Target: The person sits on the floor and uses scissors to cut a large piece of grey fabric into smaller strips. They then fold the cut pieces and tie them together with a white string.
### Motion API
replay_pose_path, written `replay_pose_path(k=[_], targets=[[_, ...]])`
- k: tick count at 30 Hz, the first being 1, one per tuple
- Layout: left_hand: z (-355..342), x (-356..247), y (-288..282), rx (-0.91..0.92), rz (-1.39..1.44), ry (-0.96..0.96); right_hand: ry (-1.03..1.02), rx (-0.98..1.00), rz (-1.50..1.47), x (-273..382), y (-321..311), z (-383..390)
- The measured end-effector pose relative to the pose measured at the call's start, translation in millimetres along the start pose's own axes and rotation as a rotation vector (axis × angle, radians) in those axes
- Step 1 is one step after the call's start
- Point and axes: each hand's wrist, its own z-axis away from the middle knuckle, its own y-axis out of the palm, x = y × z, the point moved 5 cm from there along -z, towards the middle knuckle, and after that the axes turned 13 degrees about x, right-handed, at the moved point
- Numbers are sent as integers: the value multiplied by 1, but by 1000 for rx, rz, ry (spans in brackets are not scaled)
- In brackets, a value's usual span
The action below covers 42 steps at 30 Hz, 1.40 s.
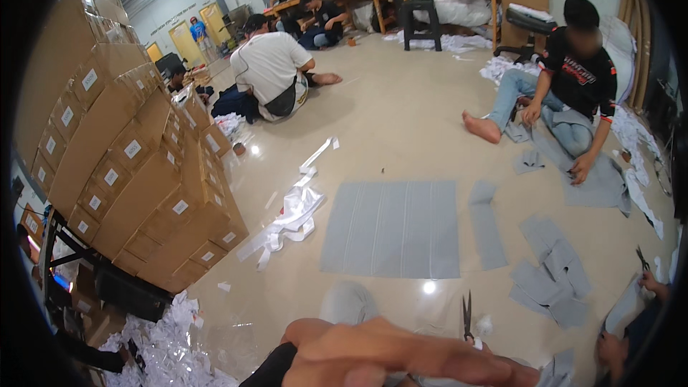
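Observation:
Close to the lower edge, my left hand (423, 355) and arm stretch across toward the right, large and smeared, with a dark sleeve at the left. Its fingers cannot be made out. Behind it, mostly hidden, my right hand (489, 348) grips a pair of scissors (467, 317), blades pointing up. Grey fabric pieces (557, 371) lie beside the hands at the lower right. In front of me a large grey fabric panel (390, 229) with pale lengthwise lines is spread flat on the floor. A narrow grey fabric strip (489, 226) lies to its right, near a loose pile of grey pieces (550, 272).
Stacked cardboard boxes (136, 150) rise at the left, above a heap of white scraps (161, 340). White fabric strips (294, 211) lie beside the panel. A co-worker (573, 79) sits at the right among grey cloth; another person's hands (613, 347) hold fabric and scissors (643, 258).

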Motion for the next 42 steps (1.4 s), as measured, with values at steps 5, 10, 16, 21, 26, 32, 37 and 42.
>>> replay_pose_path(k=[5, 10, 16, 21, 26, 32, 37, 42], targets=[[-5, 7, 66, 224, 0, 364, 182, 83, -254, -49, -30, -20], [-12, 24, 126, 430, 46, 458, 152, 177, -214, -37, -25, -15], [4, 39, 174, 447, -99, 390, 110, 190, -162, -35, -12, -16], [-14, 67, 171, 329, -44, 203, 75, 188, -32, -34, -25, -25], [-60, 189, -27, -5, -420, -209, 112, 59, -113, -36, -27, -17], [47, 381, -284, -119, -1311, -758, 109, 42, -154, -7, -14, -16], [49, 442, -277, -120, -1442, -944, 158, -183, 21, -17, -48, -49], [61, 444, -299, -120, -1365, -1189, 83, -300, -26, 12, -45, -108]])
